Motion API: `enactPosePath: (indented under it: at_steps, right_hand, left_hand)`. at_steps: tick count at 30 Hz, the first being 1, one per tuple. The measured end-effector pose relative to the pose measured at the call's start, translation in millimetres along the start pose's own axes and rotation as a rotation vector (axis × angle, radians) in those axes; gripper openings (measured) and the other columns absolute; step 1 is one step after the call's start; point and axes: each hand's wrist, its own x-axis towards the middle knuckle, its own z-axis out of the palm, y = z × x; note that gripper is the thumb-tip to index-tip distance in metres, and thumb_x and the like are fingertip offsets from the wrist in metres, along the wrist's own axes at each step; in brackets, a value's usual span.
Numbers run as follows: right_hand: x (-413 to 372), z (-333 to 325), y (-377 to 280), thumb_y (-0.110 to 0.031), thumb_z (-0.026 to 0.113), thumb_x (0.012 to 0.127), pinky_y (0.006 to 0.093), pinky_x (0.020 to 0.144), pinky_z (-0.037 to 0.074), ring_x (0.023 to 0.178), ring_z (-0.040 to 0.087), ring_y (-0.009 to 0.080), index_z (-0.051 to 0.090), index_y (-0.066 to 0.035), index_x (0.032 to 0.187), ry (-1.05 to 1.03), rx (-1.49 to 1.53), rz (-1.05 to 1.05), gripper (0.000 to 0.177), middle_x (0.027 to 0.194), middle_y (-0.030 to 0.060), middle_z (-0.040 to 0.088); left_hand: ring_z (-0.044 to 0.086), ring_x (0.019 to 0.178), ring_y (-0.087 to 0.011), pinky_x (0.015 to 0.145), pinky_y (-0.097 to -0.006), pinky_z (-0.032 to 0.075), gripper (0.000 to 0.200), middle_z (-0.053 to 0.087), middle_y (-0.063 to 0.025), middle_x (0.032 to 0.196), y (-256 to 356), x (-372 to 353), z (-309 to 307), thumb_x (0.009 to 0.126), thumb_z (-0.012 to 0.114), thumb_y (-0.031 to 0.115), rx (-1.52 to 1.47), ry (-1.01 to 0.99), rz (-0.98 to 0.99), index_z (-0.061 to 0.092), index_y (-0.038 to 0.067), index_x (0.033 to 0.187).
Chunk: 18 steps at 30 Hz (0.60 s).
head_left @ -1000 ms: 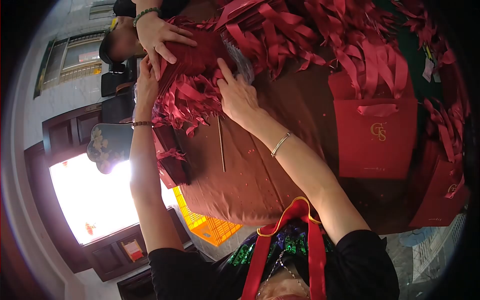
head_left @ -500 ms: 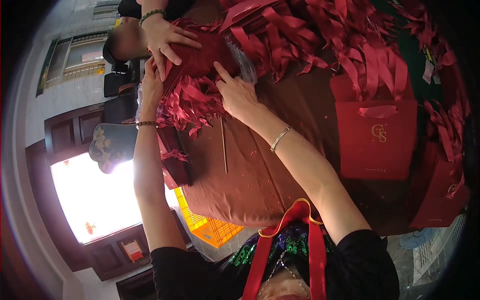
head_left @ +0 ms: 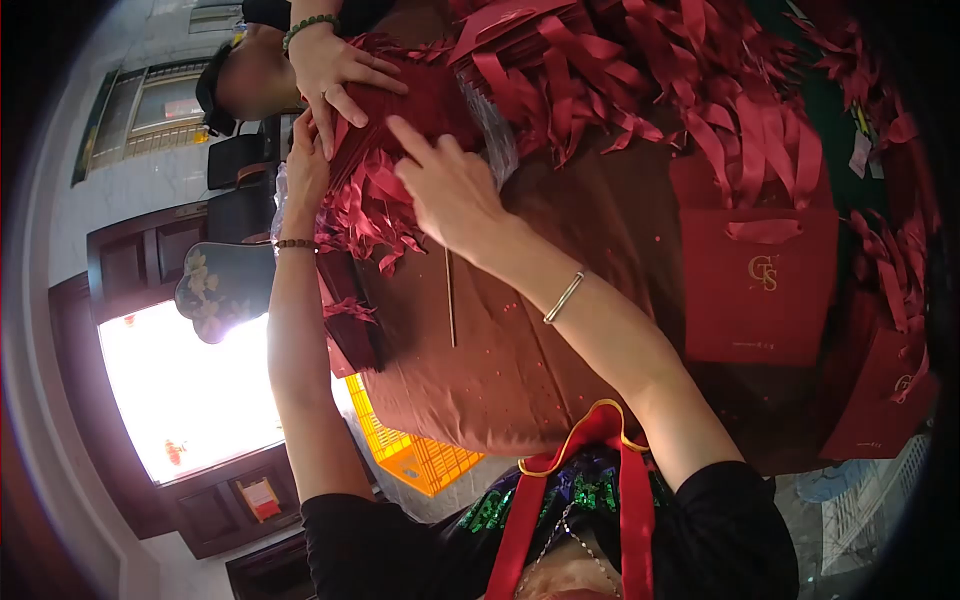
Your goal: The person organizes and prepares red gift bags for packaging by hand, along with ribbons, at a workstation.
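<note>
A stack of dark red paper gift bags lies at the table's far left, with red ribbon handles spilling from its near side. My left hand grips the left edge of this stack, its fingers partly hidden. Over the stack's near right part is my right hand, index finger stretched out and the others loosely bent, holding nothing. A co-worker's hand with a green bead bracelet is spread on the stack's top left, touching or close to my left fingertips. Clear plastic wrap lies along the stack's right side.
More red bags with ribbons cover the back of the brown-clothed table. A red bag with gold lettering lies at right. A thin stick rests nearer me. A yellow crate stands below the table edge.
My right hand has lifted off the stack's right side and shifted left and slightly nearer me. My left hand and the co-worker's hand stay almost where they were.
</note>
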Motion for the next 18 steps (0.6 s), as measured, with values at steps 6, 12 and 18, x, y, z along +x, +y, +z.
enactPosePath:
  at_steps: [6,12,18]
  right_hand:
    - [0.5,0.6,-26.6,-0.011,0.058,0.076,0.0425,0.071,0.049,0.087,0.06,0.0302,0.059,-0.005,0.093,-0.31,0.213,-0.01,0.018,0.094,0.0101,0.062]
    - [-47.3,-13.0,-41.7,-0.016,0.058,0.078,0.0427,0.077,0.047,0.092,0.058,0.0318,0.059,-0.008,0.102,-0.577,0.263,0.082,0.025,0.099,0.0121,0.061]
    - [-111.4,-87.7,-64.3,-0.014,0.061,0.078,0.0394,0.078,0.046,0.088,0.059,0.0285,0.06,-0.008,0.094,-0.138,0.357,-0.113,0.017,0.1,0.0091,0.062]
  left_hand:
    - [0.055,0.104,-0.0332,0.087,-0.0389,0.042,0.039,0.056,-0.0203,0.113,14.8,-2.7,-5.0,0.091,0.04,0.02,0.067,0.033,0.041,0.036,0.008,0.128]
    - [0.051,0.11,-0.0232,0.093,-0.032,0.038,0.038,0.053,-0.0153,0.118,-10.8,4.9,2.1,0.094,0.04,0.021,-0.147,0.033,0.045,0.038,0.008,0.129]
    - [0.053,0.109,-0.0205,0.092,-0.0302,0.04,0.037,0.054,-0.0133,0.118,15.8,0.6,-6.9,0.089,0.048,0.012,-0.332,0.14,0.114,0.043,0.004,0.125]
